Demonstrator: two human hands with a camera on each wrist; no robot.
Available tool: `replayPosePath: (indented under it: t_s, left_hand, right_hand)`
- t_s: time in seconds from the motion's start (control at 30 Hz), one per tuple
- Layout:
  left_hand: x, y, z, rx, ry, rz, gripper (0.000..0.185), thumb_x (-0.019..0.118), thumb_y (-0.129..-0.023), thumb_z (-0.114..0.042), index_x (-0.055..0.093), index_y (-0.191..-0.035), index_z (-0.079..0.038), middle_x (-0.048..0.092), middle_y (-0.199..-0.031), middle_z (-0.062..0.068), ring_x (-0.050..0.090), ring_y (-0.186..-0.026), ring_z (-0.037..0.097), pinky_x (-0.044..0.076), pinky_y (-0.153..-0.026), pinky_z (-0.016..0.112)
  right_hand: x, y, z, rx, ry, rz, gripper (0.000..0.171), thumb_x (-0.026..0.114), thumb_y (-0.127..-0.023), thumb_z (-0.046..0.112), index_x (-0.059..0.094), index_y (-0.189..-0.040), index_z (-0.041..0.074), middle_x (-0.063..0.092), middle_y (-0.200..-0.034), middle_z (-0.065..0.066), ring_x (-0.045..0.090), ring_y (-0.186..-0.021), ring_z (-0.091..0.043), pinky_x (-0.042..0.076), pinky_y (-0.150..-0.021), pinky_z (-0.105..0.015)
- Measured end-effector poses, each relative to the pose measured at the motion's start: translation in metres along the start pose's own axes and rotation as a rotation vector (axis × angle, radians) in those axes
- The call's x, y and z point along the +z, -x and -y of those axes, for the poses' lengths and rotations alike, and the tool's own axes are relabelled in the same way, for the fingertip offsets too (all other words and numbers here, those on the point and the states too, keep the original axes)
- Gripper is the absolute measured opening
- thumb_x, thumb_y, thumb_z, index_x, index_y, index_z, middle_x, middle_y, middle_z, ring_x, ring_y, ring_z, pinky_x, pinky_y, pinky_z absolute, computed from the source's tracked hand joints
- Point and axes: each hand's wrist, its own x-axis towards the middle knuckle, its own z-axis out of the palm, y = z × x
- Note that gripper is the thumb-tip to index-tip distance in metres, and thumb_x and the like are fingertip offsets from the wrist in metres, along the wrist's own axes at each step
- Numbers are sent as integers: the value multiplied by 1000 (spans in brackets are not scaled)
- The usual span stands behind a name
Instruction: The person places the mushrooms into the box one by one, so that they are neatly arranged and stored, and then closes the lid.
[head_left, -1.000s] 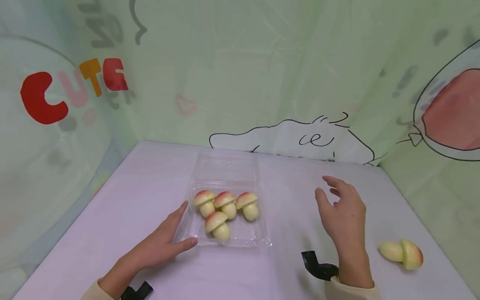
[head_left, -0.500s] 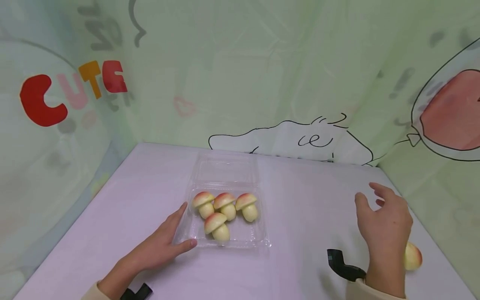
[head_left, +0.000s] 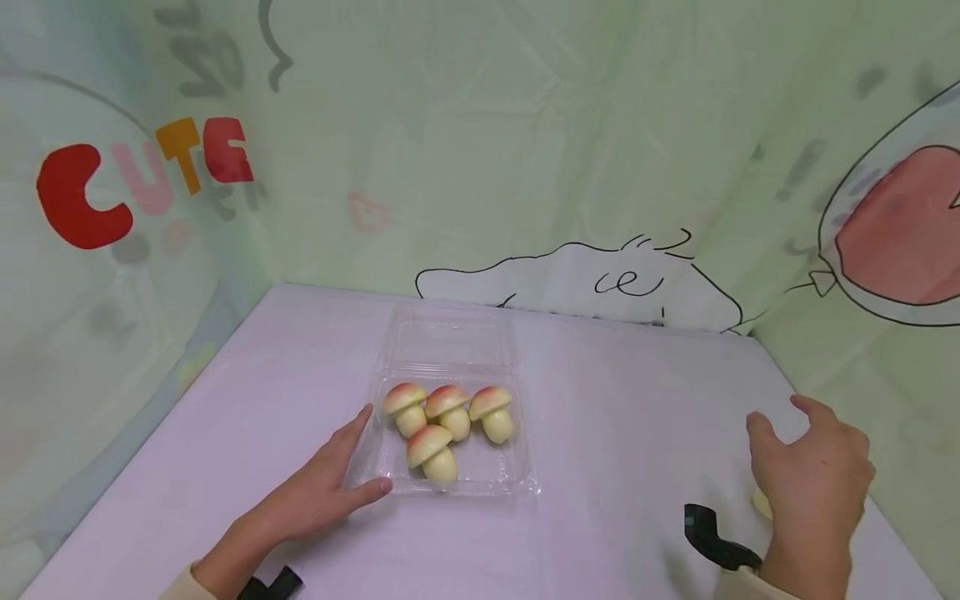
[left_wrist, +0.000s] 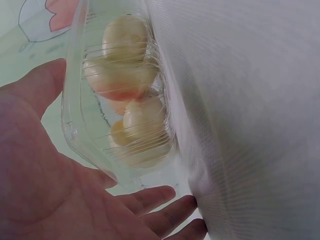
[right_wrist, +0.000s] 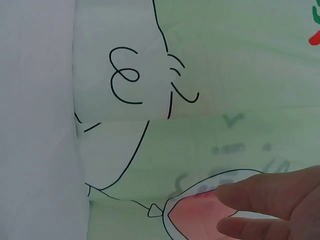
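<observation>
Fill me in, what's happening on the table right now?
A person's left hand rests flat against the left edge of a clear plastic clamshell box, lid open, with four toy mushrooms inside. The right hand hovers with fingers spread over a fifth mushroom near the table's right edge, mostly hiding it. No grip on it shows.

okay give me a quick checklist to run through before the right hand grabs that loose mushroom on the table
1. Clear plastic tray lid open: ok, it lies flat behind the tray.
2. Tray steadied: ok, left hand rests flat against its near left corner.
3. Room in the tray: ok, four toy mushrooms sit in it, with bare floor at the near right.
4. Right hand free: ok, fingers spread, holding nothing.
5. Right hand over the loose mushroom: ok, only a pale sliver shows at the hand's edge.
6. Loose mushroom's lie for the grasp: cannot tell, the hand hides it.
</observation>
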Motion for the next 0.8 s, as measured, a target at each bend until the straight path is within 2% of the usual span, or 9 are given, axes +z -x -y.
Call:
replayPosePath:
  t_s: [0.1,0.37,0.6,0.8]
  left_hand:
    - [0,0,0,6,2,1,104,65,-95,-61,8,-168,-14,21,-170,20,22,-157,42,26,-121,64]
    - [0,0,1,7,-1,3,104,65,-95,-60,7,-168,-14,21,-170,21,22,-157,42,26,-121,65]
    - [-1,0,1,3,-3,3,103,66,-96,-58,6,-168,-15,20,-170,20,22,-157,43,25,-120,66]
    - [-1,0,0,2,-5,4,104,65,-95,-60,7,-168,-15,21,-170,21,22,-157,44,25,-120,67]
  right_hand:
    - [-4,-2,-9,55,20,28,73,47,-101,35,25,-161,0,19,-156,-46,22,-138,-68,30,-103,-76]
    - [-3,-12,-35,156,11,37,76,49,-101,34,22,-161,-2,15,-154,-48,20,-139,-68,25,-104,-78]
    - [9,-27,-65,275,5,120,80,52,-99,32,17,-161,-5,10,-153,-50,16,-141,-66,30,-102,-77]
    - [18,-30,-85,262,5,147,78,55,-94,25,22,-155,-11,13,-147,-54,19,-135,-70,35,-99,-76]
